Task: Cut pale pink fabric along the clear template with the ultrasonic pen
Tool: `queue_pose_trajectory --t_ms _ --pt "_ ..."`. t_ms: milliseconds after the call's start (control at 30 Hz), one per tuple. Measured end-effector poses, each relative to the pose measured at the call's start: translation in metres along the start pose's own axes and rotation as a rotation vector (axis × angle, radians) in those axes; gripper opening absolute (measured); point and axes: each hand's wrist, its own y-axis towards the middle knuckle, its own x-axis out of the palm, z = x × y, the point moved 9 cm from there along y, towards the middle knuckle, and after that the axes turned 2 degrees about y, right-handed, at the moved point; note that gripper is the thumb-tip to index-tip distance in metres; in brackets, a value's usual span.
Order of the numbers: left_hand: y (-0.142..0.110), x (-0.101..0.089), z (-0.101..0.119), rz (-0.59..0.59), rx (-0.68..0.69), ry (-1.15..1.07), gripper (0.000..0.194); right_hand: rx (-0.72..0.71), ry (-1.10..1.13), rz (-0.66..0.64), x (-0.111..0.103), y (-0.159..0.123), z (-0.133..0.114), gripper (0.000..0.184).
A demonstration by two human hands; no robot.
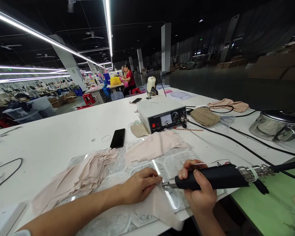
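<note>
My right hand (199, 188) is wrapped around a thick black handheld ultrasonic tool (216, 177) with a metal tip, cabled at its rear end. The tip points left and sits close to the fingertips of my left hand (141, 185). Those fingers are pressed together on a thin pale pink fabric piece (159, 206), whose lower end hangs over the table edge. Beneath lies a clear patterned sheet (117, 209). Another pale pink piece (154, 146) is spread flat behind my hands, and a layered stack of pink fabric pieces (85, 178) lies to the left.
Behind the fabric stands a white control box (159, 114) with a meter. A black phone (117, 138) lies left of it. At right are a glass pot (277, 126), a brown template (205, 117) and black cables (236, 142). A person in red (129, 78) sits farther back.
</note>
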Motion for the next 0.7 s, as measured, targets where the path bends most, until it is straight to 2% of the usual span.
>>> queue_pose_trajectory --t_ms 267,500,700 --pt "-0.001 0.002 -0.001 0.024 -0.001 -0.014 0.025 -0.014 -0.002 -0.031 -0.001 -0.001 -0.001 0.015" --pt "-0.002 0.002 0.007 0.068 0.062 0.154 0.026 -0.023 -0.028 -0.018 0.000 0.000 -0.004 0.014" --pt "-0.001 0.003 0.012 0.062 0.081 0.252 0.025 -0.035 -0.043 0.036 -0.004 -0.003 -0.006 0.015"
